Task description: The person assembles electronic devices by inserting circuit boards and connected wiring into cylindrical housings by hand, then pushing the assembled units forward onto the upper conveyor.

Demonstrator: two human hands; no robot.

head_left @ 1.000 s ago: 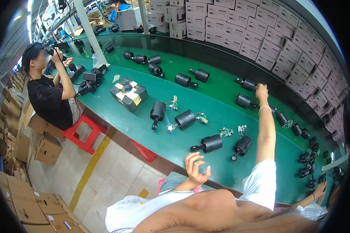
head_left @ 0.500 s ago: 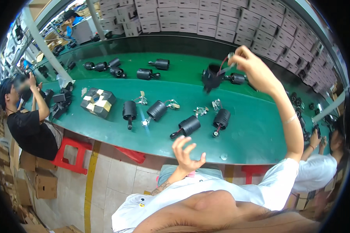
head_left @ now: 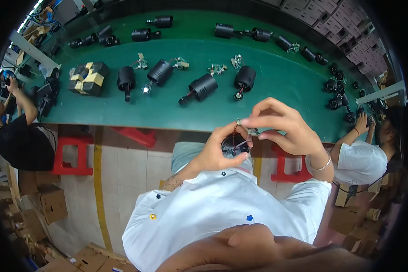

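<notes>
My left hand [head_left: 213,150] is wrapped around a black cylindrical housing [head_left: 233,144], close to my body at the table's near edge. The open end of the housing faces up, and red wires come out of it. Thumb and fingers of my right hand [head_left: 285,128] pinch a small circuit board [head_left: 251,132] on those wires, just above the opening. Fingers partly hide the board and the inside of the housing. Beyond my hands, several like housings lie on the green table, the nearest being one housing [head_left: 245,78] with its board beside it.
A black block with yellow tape [head_left: 88,78] sits at the table's left. Along the far green strip lie more black housings [head_left: 224,30]. Co-workers sit at the left [head_left: 20,136] and right [head_left: 362,154]. Red stools [head_left: 72,155] and cardboard boxes [head_left: 52,203] stand on the floor.
My right hand has come back from the far strip, bringing the housing that hung by its wires. My left hand, spread and holding nothing before, has closed around that housing. The view has tilted down.
</notes>
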